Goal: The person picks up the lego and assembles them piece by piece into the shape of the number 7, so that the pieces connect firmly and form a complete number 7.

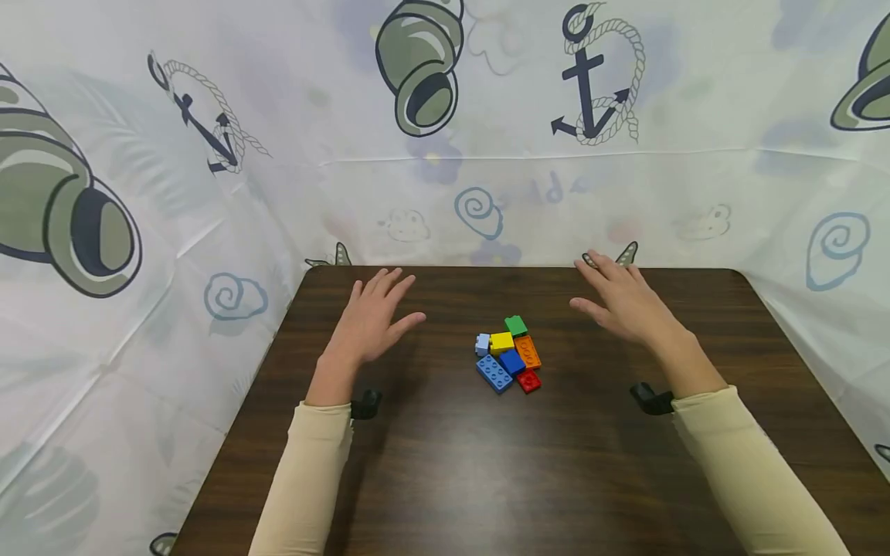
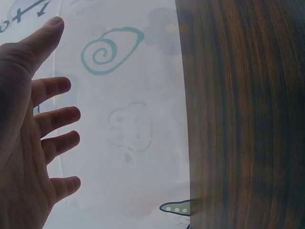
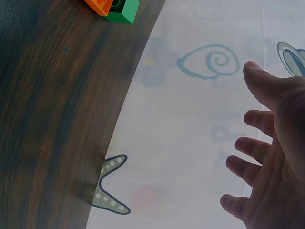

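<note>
A small cluster of toy building bricks lies mid-table in the head view: a green brick [image 1: 515, 326], a yellow brick [image 1: 501, 343], a light blue brick [image 1: 483, 344], an orange brick [image 1: 528, 352], a dark blue brick [image 1: 512, 362], a medium blue brick [image 1: 494, 374] and a red brick [image 1: 528, 381]. To their left my left hand [image 1: 368, 320] hovers with fingers spread, holding nothing. On the other side my right hand [image 1: 626, 301] is likewise spread and touches no brick. In the right wrist view, parts of the green brick [image 3: 125, 12] and orange brick [image 3: 100, 5] show at the top.
The dark wood-grain table [image 1: 445, 463] has rounded far corners. Behind it and at the sides hangs a white patterned cloth [image 1: 389, 185] with anchors and shells. A dark wrist mount [image 1: 366, 405] sits on the left wrist, another mount [image 1: 652, 398] on the right.
</note>
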A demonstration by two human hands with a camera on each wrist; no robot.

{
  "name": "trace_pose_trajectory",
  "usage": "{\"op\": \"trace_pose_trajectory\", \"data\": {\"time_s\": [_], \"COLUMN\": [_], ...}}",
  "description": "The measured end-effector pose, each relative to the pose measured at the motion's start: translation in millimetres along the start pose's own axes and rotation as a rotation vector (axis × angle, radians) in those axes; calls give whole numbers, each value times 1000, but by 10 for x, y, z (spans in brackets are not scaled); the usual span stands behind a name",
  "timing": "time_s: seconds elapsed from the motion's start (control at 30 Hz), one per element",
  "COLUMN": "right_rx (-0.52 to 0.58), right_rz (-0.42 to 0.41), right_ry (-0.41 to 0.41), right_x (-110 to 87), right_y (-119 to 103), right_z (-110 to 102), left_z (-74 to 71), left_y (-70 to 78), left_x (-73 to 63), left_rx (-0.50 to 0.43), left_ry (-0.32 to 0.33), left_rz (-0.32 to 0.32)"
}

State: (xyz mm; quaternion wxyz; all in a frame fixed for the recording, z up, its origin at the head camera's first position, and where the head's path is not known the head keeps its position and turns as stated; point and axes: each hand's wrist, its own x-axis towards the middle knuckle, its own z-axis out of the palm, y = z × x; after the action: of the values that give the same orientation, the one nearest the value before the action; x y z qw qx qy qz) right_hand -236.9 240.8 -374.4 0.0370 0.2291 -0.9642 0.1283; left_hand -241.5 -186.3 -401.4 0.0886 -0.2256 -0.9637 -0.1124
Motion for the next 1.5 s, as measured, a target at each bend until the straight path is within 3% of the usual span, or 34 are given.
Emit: {"op": "trace_pose_trajectory", "data": {"time_s": [0.5, 0.6, 0.73, 0.83, 0.93, 1.17, 1.3, 1.5], "right_rx": [6, 10, 19, 14, 11, 70, 39, 23], "right_rz": [-3, 2, -1, -19, -41, -16, -43, -157], "right_ry": [-3, -11, -46, -70, -83, -150, -158, -110], "right_x": [7, 11, 42, 64, 72, 118, 206, 379], "right_y": [-16, -21, -31, -45, -83, -247, -322, -448], "right_z": [59, 76, 136, 219, 333, 661, 838, 1019], "left_z": [78, 107, 181, 279, 423, 852, 1114, 1371], "left_y": [-11, 3, 82, 192, 337, 784, 1028, 1254], "left_x": [1, 10, 26, 30, 35, 75, 95, 94], "left_rx": [-24, -65, -185, -261, -277, -191, -72, 37], "left_ry": [-14, -1, -7, -45, -83, -137, -109, -1], "left_rz": [11, 35, 82, 82, 53, 19, 19, -15]}}
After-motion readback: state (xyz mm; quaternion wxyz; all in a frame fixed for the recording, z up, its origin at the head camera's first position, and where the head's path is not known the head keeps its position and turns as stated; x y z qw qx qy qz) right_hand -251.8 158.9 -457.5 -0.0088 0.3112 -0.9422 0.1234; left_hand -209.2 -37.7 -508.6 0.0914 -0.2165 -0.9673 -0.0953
